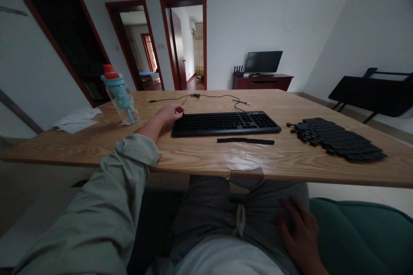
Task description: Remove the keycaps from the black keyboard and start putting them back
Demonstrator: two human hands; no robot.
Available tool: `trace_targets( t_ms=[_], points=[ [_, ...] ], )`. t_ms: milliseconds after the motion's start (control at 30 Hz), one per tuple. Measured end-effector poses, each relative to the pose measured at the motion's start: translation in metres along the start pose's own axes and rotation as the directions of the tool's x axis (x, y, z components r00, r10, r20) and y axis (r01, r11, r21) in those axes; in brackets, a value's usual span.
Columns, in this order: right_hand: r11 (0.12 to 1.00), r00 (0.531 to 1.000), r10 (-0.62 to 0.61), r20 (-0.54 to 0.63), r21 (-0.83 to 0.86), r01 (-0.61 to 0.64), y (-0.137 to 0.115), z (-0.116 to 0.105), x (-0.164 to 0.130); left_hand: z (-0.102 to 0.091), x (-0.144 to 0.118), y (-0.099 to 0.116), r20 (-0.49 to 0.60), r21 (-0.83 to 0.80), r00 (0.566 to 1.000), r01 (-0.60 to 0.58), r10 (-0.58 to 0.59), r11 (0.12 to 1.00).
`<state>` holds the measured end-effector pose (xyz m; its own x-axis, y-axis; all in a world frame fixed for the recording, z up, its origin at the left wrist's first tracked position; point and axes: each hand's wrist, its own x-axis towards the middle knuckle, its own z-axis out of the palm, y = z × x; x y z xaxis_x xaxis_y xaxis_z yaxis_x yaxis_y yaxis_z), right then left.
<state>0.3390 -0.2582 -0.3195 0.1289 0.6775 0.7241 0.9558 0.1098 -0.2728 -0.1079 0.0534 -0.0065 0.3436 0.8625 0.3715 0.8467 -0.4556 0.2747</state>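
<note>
My left hand (172,114) is at the far left corner of a black keyboard (226,123), its fingers pinched together. Whatever sits between those fingertips is too small and dark to make out. The keyboard lies flat, its keycaps apparently off over much of its face. In front of it, a short row of black keycaps (245,141) lies end to end. My right hand (299,230) rests on my thigh with its fingers spread, holding nothing.
Many black keycaps (335,137) lie in rows on the right of the wooden table (187,154). A water bottle (121,96) and white paper (79,119) are at the left. A thin cable (211,96) runs behind the keyboard. Tape covers part of the front edge.
</note>
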Motion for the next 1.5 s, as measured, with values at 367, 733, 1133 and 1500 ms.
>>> trace_targets(
  t_ms=[367, 733, 1133, 1500],
  points=[
    [0.999, 0.999, -0.039, -0.014, -0.002, 0.039, 0.003, 0.001, 0.000, 0.009, 0.005, -0.014, 0.075, 0.082, 0.993, -0.097, 0.091, 0.992],
    [1.000, 1.000, -0.007, 0.013, 0.009, 0.007, 0.002, 0.001, 0.000, 0.010, 0.009, -0.006, 0.069, 0.177, 0.993, -0.105, 0.094, 0.979],
    [1.000, 1.000, -0.025, 0.011, 0.003, 0.025, 0.005, 0.002, -0.001, 0.006, 0.005, -0.005, 0.030, -0.036, 0.999, -0.009, 0.010, 0.999],
    [0.999, 0.999, -0.032, -0.010, -0.002, 0.032, 0.002, 0.000, 0.001, 0.009, 0.006, -0.007, 0.081, -0.103, 0.997, 0.013, -0.005, 0.995]
  ],
)
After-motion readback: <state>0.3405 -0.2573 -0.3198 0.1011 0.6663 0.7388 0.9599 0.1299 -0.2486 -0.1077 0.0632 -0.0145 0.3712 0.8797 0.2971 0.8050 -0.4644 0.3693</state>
